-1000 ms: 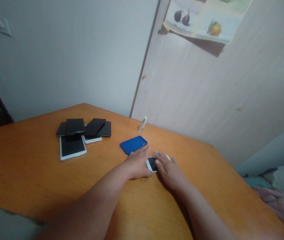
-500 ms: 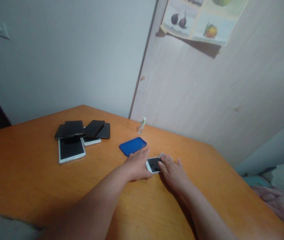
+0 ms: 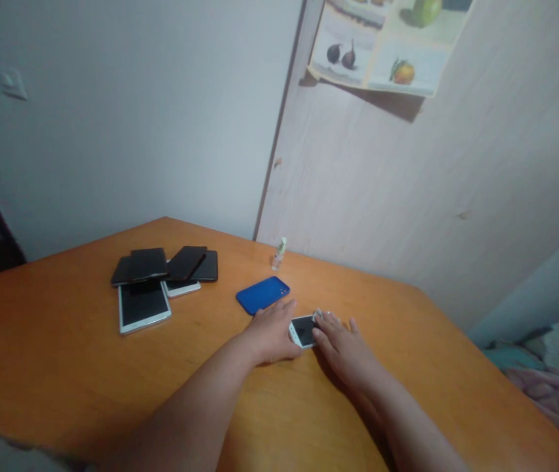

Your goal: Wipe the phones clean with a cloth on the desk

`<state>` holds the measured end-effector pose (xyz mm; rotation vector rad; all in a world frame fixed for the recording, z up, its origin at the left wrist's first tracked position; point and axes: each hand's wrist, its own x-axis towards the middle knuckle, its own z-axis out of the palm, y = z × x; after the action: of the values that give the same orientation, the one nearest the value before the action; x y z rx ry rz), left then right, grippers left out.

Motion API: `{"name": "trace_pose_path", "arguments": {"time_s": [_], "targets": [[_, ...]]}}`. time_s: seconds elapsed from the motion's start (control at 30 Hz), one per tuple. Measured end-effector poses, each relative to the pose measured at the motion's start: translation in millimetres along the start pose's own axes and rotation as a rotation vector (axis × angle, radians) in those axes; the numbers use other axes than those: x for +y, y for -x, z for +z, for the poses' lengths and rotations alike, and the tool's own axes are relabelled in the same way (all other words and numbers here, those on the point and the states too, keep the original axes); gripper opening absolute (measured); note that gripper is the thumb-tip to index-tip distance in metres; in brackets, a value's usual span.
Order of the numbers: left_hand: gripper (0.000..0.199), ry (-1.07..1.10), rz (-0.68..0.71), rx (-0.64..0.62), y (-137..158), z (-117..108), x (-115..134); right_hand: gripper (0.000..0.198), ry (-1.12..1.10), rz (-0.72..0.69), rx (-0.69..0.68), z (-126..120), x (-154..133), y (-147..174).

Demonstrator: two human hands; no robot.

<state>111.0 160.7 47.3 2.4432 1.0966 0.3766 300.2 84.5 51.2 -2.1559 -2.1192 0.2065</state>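
Observation:
A white smartphone [image 3: 303, 331] lies screen up on the wooden table, between my two hands. My left hand [image 3: 273, 333] grips its left end, thumb at the near edge and fingers at the far edge. Over the right part of the screen, my right hand [image 3: 341, 341] presses down with a small white cloth [image 3: 317, 314] under its fingertips; most of the cloth is hidden. Just beyond my left fingers is a blue phone case [image 3: 262, 294]. Behind it stands a small clear bottle [image 3: 278, 254] with a pale top.
On the left of the table [image 3: 201, 387] lie a white-framed tablet [image 3: 144, 307], a white device [image 3: 184, 288] and several dark flat devices or covers [image 3: 147, 263], partly overlapping. Walls rise behind the table, with a fruit poster [image 3: 378, 49] on the right one. Bedding [image 3: 550, 387] is at the far right.
The whole view has shifted slightly, so the table appears a little lower. Both hands stay at the phone, the right one still on the screen with the cloth.

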Motion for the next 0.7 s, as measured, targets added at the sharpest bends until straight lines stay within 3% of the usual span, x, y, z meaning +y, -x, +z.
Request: {"name": "trace_pose_path", "arguments": {"time_s": [0.1, 0.17, 0.23, 0.33, 0.4, 0.6, 0.7], "targets": [[0.096, -0.005, -0.007, -0.014, -0.9, 1.6, -2.9, 0.057, -0.078, -0.206, -0.064, -2.2, -16.4, 9.9], [0.096, -0.008, -0.007, -0.016, -0.9, 1.5, -4.2, 0.057, -0.123, -0.268, -0.087, -3.5, -19.0, 11.4], [0.096, -0.008, 0.003, -0.015, -0.4, 0.4, -4.0, 0.056, -0.118, -0.193, -0.061, -3.8, -11.6, 7.4], [0.096, -0.011, 0.008, -0.015, 0.2, -1.3, -1.9, 0.055, -0.053, 0.028, 0.017, -1.6, 5.7, -2.1], [0.098, -0.012, -0.003, -0.017, -0.1, -1.3, -1.0, 0.055, -0.035, 0.081, 0.036, 0.5, 9.2, -5.0], [0.097, -0.001, 0.002, 0.003, -2.4, 3.0, -4.9, 0.056, -0.148, -0.249, -0.031, 1.4, -24.0, 1.2], [0.097, 0.001, 0.005, 0.01, -2.4, 3.7, -5.7, 0.055, -0.14, -0.211, -0.025, 1.0, -23.2, -3.9]]}}
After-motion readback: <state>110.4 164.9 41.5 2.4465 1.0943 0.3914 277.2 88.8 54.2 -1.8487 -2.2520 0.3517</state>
